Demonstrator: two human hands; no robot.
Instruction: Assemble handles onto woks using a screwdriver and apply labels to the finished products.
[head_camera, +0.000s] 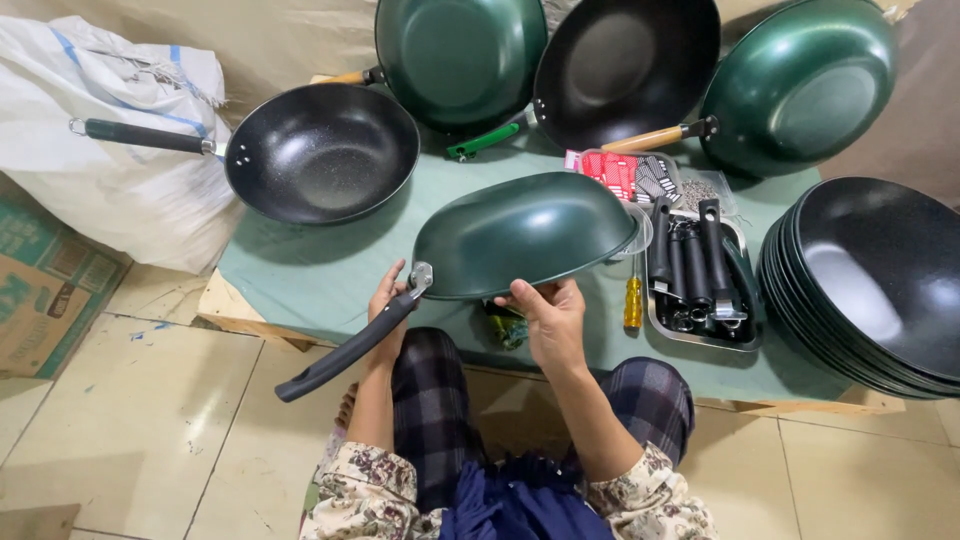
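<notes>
- Knees in dark plaid trousers (440, 400) sit nearest the camera, floral sleeves above them; the person is seated on a tiled floor (150, 420) at a low tabletop (300, 270) covered in green cloth.
- Left hand (388, 310) is wrapped around the upper end of a long black handle (345, 352), close to the metal bracket (421, 275) where it meets the pan.
- Right hand (548, 315) pinches the near rim of the green wok (525, 235), fingers curled under the edge.
- Green wok is held upside down, just above the tabletop's near edge, between the two hands and slightly beyond them.
- Key relation: handle's long axis runs from the bracket down and to the left, toward the person's left knee; the left hand is at the joint, the right hand is on the rim well to the right of it.
- Yellow screwdriver (633, 303) lies just right of the right hand, beside a metal tray (700, 338) of black handles.
- Stack of dark pans (880, 280) sits at the far right.
- Black finished wok (320, 150) rests further back on the left.
- Three more woks lean against the back wall; a white sack (120, 130) and a cardboard box (40, 280) are off to the left.
</notes>
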